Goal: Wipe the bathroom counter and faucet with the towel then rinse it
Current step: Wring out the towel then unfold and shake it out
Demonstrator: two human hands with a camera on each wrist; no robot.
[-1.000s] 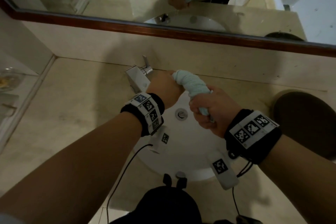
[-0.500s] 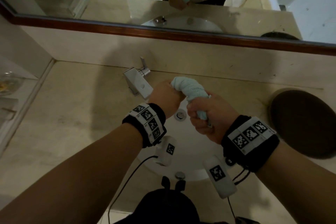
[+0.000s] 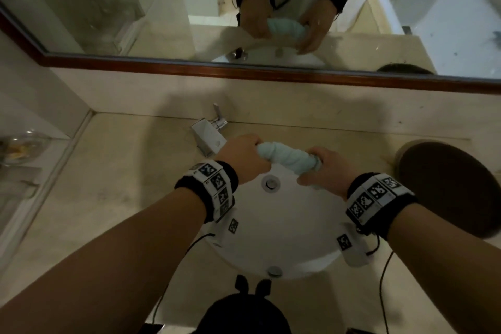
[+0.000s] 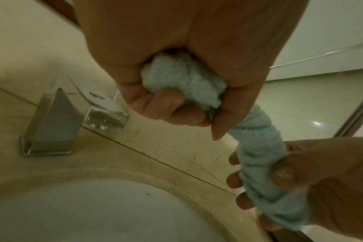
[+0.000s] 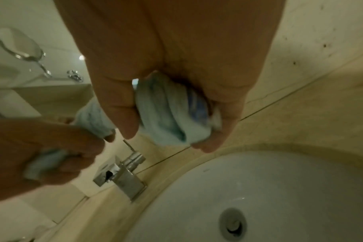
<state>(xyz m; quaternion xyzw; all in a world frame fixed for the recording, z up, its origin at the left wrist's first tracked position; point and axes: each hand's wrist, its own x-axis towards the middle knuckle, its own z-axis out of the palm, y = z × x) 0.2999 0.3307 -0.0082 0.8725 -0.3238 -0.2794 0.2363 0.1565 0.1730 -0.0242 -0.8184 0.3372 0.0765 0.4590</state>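
Observation:
A light blue towel [image 3: 287, 158] is twisted into a tight roll and held level above the white sink [image 3: 287, 230]. My left hand [image 3: 244, 160] grips its left end; the left wrist view shows the towel [image 4: 184, 81] bunched in that fist. My right hand [image 3: 322, 171] grips the right end, where the towel [image 5: 166, 117] sits between curled fingers. The chrome faucet [image 3: 210, 134] stands on the beige counter [image 3: 122, 176] just left of my left hand, with no water running.
A wood-framed mirror [image 3: 244, 73] runs along the back wall and reflects both hands. A dark round mat [image 3: 450, 187] lies on the counter to the right. A glass dish [image 3: 19, 149] sits on a ledge at far left. The sink drain [image 3: 269, 183] lies below the towel.
The towel roll has turned from steeply slanted to level as my hands moved apart, the right hand going rightward. The head camera has tilted up, showing more mirror.

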